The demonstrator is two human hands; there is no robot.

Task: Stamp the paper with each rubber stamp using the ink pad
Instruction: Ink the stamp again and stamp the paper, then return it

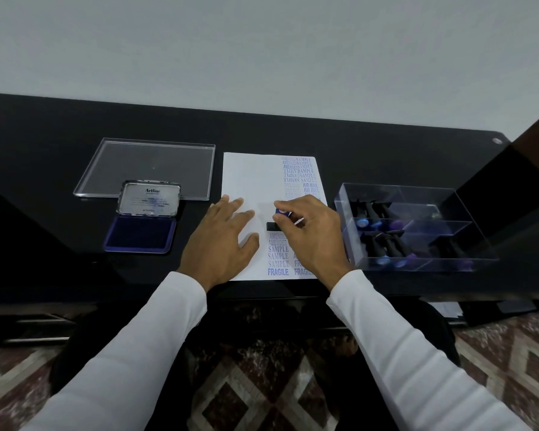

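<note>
A white paper (pixel 249 178) lies on the black desk, with blue stamped words down its right side. My right hand (pixel 315 234) grips a rubber stamp (pixel 277 220) with a blue top and black base, pressed down on the paper's right column. My left hand (pixel 221 241) rests flat with fingers spread on the paper's left part. The open ink pad (pixel 140 233) with its blue pad and raised lid sits left of the paper.
A clear plastic box (pixel 417 228) with compartments holding several more stamps stands right of the paper. Its clear lid (pixel 150 166) lies flat behind the ink pad. The black desk (pixel 44 169) meets a grey wall at the back.
</note>
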